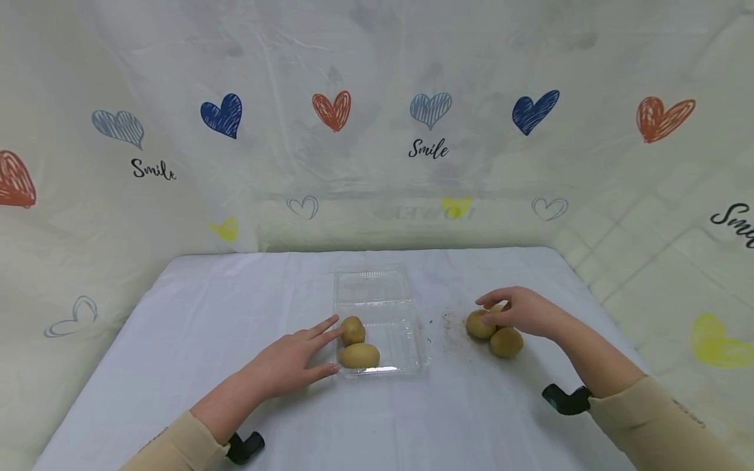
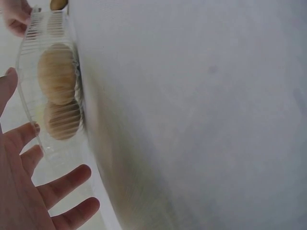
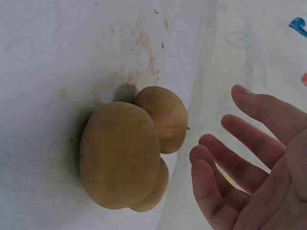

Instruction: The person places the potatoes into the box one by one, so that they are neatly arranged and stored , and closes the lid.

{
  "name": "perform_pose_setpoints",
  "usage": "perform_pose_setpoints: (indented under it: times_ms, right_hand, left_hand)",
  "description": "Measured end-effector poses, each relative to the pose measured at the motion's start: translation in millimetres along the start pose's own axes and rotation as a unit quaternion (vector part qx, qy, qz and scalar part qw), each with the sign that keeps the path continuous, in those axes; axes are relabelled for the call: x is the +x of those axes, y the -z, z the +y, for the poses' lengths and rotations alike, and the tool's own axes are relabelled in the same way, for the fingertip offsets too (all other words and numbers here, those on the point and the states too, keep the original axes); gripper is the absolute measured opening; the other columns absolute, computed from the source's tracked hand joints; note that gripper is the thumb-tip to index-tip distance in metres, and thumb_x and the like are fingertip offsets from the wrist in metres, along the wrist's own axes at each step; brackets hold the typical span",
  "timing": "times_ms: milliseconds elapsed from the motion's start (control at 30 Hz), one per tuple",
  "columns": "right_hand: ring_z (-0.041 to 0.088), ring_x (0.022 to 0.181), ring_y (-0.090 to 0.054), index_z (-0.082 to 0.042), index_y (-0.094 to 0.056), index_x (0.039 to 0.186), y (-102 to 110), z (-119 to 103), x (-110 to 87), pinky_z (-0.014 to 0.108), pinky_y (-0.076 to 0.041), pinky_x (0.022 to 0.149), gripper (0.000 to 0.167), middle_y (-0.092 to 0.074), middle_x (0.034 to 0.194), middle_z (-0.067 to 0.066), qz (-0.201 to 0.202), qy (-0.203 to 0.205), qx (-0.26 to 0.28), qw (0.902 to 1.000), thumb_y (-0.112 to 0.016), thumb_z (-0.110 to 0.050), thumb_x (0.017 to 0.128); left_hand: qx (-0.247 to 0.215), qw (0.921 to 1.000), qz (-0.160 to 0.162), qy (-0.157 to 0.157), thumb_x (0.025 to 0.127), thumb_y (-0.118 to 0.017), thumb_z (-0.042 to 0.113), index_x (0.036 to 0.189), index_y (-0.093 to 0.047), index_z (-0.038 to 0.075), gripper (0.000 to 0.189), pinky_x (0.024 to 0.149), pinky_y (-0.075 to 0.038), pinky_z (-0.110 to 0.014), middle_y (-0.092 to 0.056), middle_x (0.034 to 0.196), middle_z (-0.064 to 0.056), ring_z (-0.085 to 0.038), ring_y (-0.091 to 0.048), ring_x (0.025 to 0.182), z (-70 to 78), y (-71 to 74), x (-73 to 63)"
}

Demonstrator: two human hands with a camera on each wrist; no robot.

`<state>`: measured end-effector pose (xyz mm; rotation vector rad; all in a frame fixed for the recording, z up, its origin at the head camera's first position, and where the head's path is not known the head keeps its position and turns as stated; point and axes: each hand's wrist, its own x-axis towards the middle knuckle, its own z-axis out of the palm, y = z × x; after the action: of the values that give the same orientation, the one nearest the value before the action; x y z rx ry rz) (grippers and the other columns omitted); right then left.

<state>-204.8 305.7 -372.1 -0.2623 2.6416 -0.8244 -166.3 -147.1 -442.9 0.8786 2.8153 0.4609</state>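
A clear plastic clamshell box [image 1: 400,350] lies with its lid folded back on the white-covered table. Two potatoes [image 1: 360,356] sit at the left side of its base, one behind the other. My left hand [image 1: 288,362] is at the box's left edge, fingers spread, fingertips right at the rim; the left wrist view shows the potatoes [image 2: 57,74] through the ribbed wall. To the right, three potatoes [image 3: 120,155] are bunched together on the cloth. My right hand [image 1: 521,311] hovers over them with fingers loosely bent and nothing held, as the right wrist view shows.
Brown crumbs and dirt marks [image 1: 450,324] lie on the cloth between the box and the loose potatoes. The box's lid [image 1: 372,288] extends toward the back of the table. Behind it hangs a pale curtain [image 1: 377,176] printed with hearts.
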Motion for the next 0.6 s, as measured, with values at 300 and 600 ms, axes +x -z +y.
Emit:
perform_pose_setpoints:
  times_ms: [300,600]
  right_hand:
    - [0.045,0.126,-0.044,-0.011,-0.064,0.131,-12.8,4.2,6.8,0.064,-0.042,0.096,0.047,-0.054,0.136,0.023,0.005,-0.018,-0.054,0.9984,-0.073,-0.032,0.090]
    - [0.040,0.120,-0.048,-0.010,-0.062,0.132,-18.6,13.8,15.1,0.062,-0.043,0.095,0.051,-0.054,0.135,0.021,-0.002,-0.015,-0.093,0.9956,-0.075,-0.033,0.089]
  left_hand:
    - [-0.001,1.0000,-0.002,0.002,0.095,-0.052,0.063,0.156,-0.032,0.034,0.071,0.105,-0.042,-0.048,-0.016,0.164,0.015,-0.023,-0.044,0.138,0.8,0.1,0.4]
    - [-0.004,1.0000,-0.002,0.000,0.095,-0.055,0.059,0.155,-0.034,0.031,0.070,0.104,-0.043,-0.050,-0.020,0.164,0.009,-0.025,-0.045,0.137,2.9,1.8,0.0]
